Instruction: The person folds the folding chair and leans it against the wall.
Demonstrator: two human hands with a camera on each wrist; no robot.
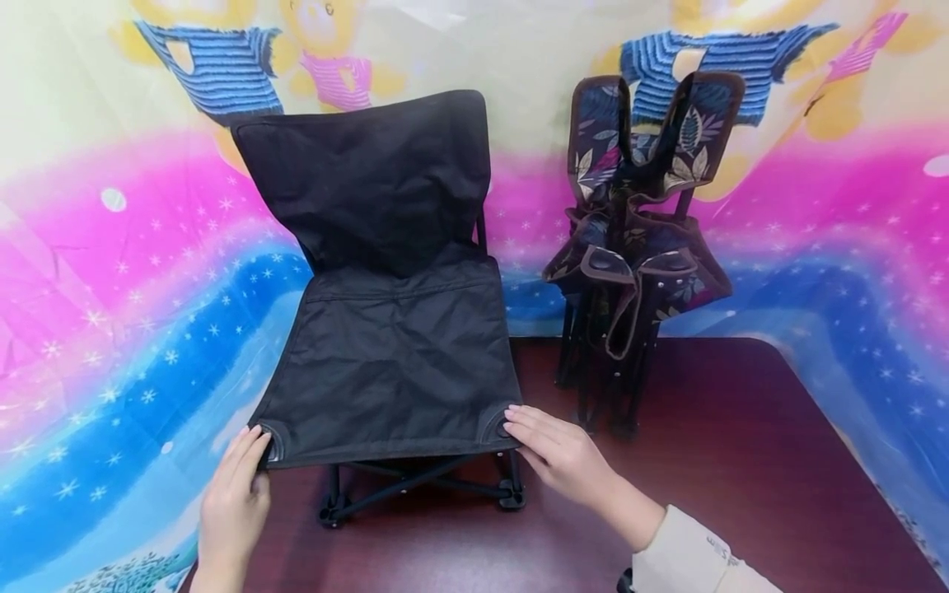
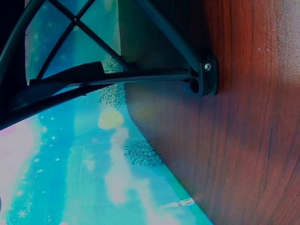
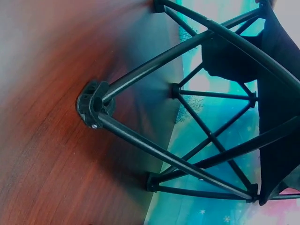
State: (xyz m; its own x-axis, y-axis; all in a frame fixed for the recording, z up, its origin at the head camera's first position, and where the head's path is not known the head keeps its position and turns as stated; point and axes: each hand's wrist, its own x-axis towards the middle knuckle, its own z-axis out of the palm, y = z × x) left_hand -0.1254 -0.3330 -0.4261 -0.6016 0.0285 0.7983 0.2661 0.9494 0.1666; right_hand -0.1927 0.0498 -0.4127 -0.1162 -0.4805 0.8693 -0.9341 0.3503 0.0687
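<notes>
A black folding chair (image 1: 400, 362) stands unfolded on the table, its backrest raised and its fabric seat spread flat. My left hand (image 1: 233, 494) grips the seat's front left corner, fingers on top and thumb lower down at the side. At the front right corner, my right hand (image 1: 567, 457) holds the seat edge, its fingers over the fabric and the thumb beneath. Crossed tubes and a plastic foot (image 3: 96, 104) of the frame show in the right wrist view. In the left wrist view another foot (image 2: 204, 77) meets the tabletop. Neither hand is visible in the left wrist view.
A second folding chair (image 1: 638, 231) with dark leaf-patterned fabric stands folded up to the right. Both chairs are on a dark red wooden table (image 1: 741, 461). Behind it hangs a colourful cloth (image 1: 148, 272) with cartoon bears and snowflakes.
</notes>
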